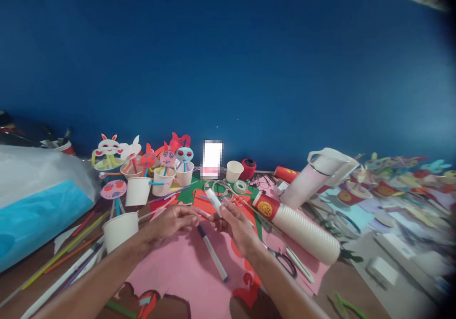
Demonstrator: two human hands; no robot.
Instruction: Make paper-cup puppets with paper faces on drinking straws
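My right hand (pixel 237 224) is closed around a white tube (pixel 214 200) that points up and to the left; whether it is glue or a pen cannot be made out. Opposite it, my left hand (pixel 176 221) has its fingers pinched together. A small pink strip (pixel 204 213) shows between both hands, and it is unclear which one grips it. Below them a white marker (pixel 213 255) with dark blue ends lies on cut pink paper (pixel 178 262). Orange paper (pixel 201 199) is spread just beyond the hands.
Paper cups (pixel 138 191) with paper animal faces stand at left. On the right lie a long stack of cups (pixel 306 231), scissors (pixel 283 262) and a tilted white jug (pixel 309 179). A tape roll (pixel 241 186) is at the back; a blue-white plastic bag (pixel 39 210) fills the far left.
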